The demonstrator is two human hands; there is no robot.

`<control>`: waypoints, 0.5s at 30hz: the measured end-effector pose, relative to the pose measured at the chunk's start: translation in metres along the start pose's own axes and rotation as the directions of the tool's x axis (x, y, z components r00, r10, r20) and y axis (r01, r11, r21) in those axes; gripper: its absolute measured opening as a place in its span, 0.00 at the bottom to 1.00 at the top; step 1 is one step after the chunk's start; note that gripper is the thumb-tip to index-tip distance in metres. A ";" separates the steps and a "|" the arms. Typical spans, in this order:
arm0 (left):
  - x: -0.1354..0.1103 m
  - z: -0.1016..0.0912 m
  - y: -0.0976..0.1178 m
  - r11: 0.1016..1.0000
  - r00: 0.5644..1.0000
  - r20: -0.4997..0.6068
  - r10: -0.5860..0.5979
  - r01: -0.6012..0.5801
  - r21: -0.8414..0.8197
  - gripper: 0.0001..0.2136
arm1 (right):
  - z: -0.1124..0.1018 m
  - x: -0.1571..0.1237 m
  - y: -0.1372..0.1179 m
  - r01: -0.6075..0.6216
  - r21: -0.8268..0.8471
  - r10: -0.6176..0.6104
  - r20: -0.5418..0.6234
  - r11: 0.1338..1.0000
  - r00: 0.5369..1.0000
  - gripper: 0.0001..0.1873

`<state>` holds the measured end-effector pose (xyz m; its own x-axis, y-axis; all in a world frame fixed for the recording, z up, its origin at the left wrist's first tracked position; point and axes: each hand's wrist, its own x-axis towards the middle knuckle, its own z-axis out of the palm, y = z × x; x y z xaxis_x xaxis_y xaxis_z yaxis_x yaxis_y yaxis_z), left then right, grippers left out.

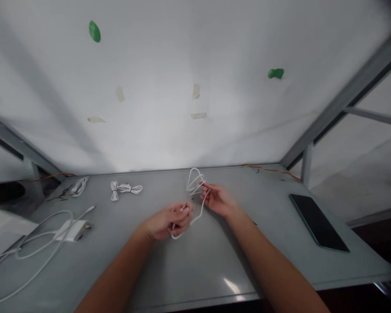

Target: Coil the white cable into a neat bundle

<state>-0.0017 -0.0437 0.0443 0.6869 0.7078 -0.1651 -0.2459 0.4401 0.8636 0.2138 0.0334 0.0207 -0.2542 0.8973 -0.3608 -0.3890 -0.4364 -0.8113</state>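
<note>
A thin white cable (201, 210) runs between my two hands above the middle of the grey table. My left hand (177, 219) is closed around one part of it, and a short bend of cable hangs below the fingers. Farther right, my right hand (215, 198) pinches the cable between thumb and fingers. Beyond those fingertips, loose loops of the same cable stick up toward the wall. A small dark piece (192, 198) lies on the table between the hands.
Two tied white cable bundles (127, 188) and another coil (81, 186) lie at the back left. A white charger (72, 230) with a long cable sits nearer, beside a white box (8, 230). A dark tablet-like slab (318, 221) rests at right. Behind stands a white wall (156, 134).
</note>
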 end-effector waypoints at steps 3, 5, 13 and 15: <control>-0.006 -0.026 0.009 0.996 0.972 -0.230 0.053 -0.037 0.076 0.19 | -0.010 -0.001 -0.011 -0.073 0.150 0.066 0.050 0.986 0.997 0.05; -0.009 -0.040 0.014 0.983 0.925 -0.370 0.083 -0.015 0.183 0.20 | -0.012 -0.002 -0.013 -0.046 0.153 0.032 0.094 0.987 0.995 0.05; -0.030 -0.062 0.029 0.831 0.759 -0.643 0.104 0.289 0.475 0.18 | -0.021 0.005 -0.017 0.063 0.192 -0.076 0.059 0.979 0.995 0.09; -0.037 -0.065 0.034 0.833 0.747 -0.656 0.108 0.292 0.470 0.17 | -0.026 0.006 -0.020 0.058 0.096 -0.064 0.059 0.994 0.996 0.10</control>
<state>-0.0797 -0.0190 0.0485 0.0381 0.9388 -0.3424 0.3175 0.3135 0.8949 0.2428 0.0491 0.0224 -0.2808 0.9180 -0.2799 -0.4867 -0.3876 -0.7829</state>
